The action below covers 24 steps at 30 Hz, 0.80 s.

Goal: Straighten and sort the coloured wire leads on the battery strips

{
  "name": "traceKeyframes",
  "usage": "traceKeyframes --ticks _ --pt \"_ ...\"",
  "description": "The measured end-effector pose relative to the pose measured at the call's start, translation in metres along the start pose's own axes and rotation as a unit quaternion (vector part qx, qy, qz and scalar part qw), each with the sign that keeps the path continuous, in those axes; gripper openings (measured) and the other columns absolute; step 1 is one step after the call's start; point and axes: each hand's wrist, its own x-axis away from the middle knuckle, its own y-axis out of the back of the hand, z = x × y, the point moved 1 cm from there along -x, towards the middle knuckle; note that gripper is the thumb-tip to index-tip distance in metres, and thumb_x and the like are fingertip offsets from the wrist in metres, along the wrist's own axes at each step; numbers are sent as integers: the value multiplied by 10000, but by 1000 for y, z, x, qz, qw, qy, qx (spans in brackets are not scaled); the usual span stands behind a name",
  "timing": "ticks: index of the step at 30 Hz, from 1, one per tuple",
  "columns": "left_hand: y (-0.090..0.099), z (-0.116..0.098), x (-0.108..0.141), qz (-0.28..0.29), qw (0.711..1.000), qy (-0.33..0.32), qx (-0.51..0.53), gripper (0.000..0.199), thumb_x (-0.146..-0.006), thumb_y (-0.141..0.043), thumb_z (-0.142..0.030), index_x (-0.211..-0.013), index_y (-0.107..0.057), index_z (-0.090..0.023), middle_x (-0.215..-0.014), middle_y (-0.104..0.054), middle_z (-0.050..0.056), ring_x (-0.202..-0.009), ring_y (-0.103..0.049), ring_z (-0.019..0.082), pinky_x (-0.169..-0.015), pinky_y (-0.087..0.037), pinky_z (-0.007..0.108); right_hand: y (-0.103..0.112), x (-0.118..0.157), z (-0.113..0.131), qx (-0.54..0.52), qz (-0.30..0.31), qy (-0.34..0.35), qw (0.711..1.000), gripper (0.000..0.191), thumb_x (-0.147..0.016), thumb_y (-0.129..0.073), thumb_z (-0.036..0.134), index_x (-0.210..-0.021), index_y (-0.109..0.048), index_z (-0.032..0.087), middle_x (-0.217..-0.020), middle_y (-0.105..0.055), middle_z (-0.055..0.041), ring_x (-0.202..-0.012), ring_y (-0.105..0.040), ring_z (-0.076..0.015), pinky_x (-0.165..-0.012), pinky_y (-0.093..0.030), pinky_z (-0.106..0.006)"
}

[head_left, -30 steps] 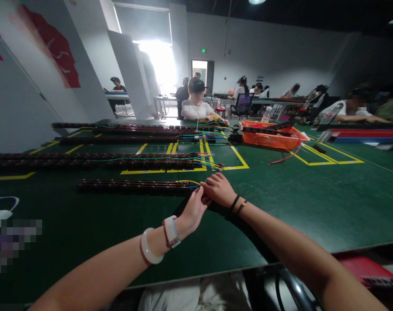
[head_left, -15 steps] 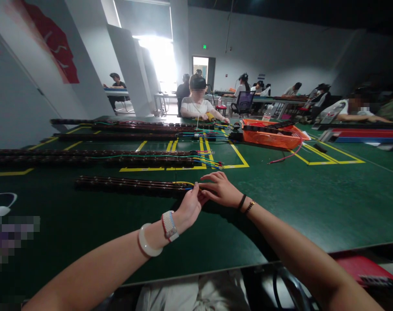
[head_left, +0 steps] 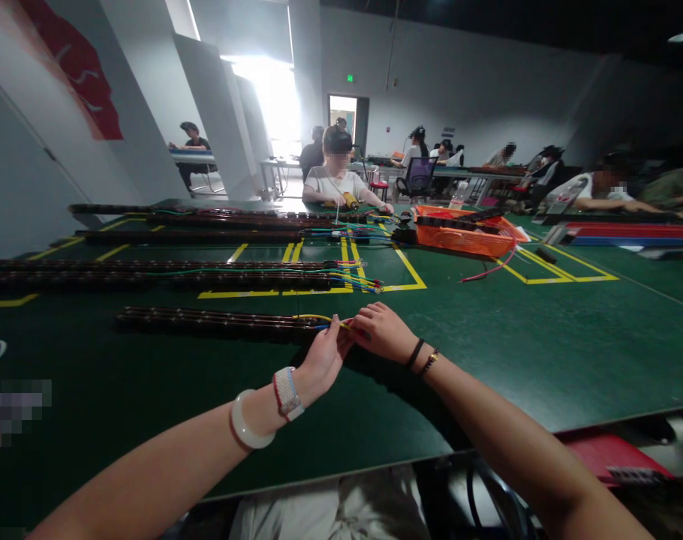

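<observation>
A dark, long cable bundle [head_left: 206, 321] lies on the green table in front of me, with a yellow wire [head_left: 314, 317] and a blue wire [head_left: 321, 327] coming out of its right end. My left hand [head_left: 320, 361] closes on these wires, thumb up, just past the bundle's end. Close beside it, my right hand [head_left: 383, 331] is closed, fingers curled around the wire ends, the yellow one among them. The very tips of the wires are hidden by my fingers.
Behind lie more dark bundles [head_left: 251, 277] with coloured wire ends, across yellow tape markings [head_left: 398, 288]. An orange basket [head_left: 465, 241] stands further right, a red wire [head_left: 488, 274] hanging from it. A co-worker [head_left: 335, 180] sits across the table. A bottle [head_left: 459, 195] stands behind the basket.
My right hand's fingers, stretched out before, have curled in around the wire ends. More of the yellow wire shows between my hands. The view has shifted slightly.
</observation>
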Motion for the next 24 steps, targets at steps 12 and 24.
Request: traceKeyframes --ticks 12,24 --pt "5 0 1 24 999 12 -40 243 -932 -400 -187 -911 -623 -93 -1060 -657 147 -1027 -609 188 -985 -431 359 -25 -1 -38 -136 -30 -73 988 86 -867 -575 168 -857 -661 171 -862 -665 -43 -811 -582 -143 -775 -391 -255" --pt "2 -2 2 8 999 27 -32 239 -939 -386 -210 -1005 -595 -116 -1075 -651 137 -1039 -604 166 -997 -424 338 -9 4 -34 -90 25 -49 994 315 -878 -565 420 -690 -634 177 -687 -598 -3 -737 -503 -132 -794 -270 -305"
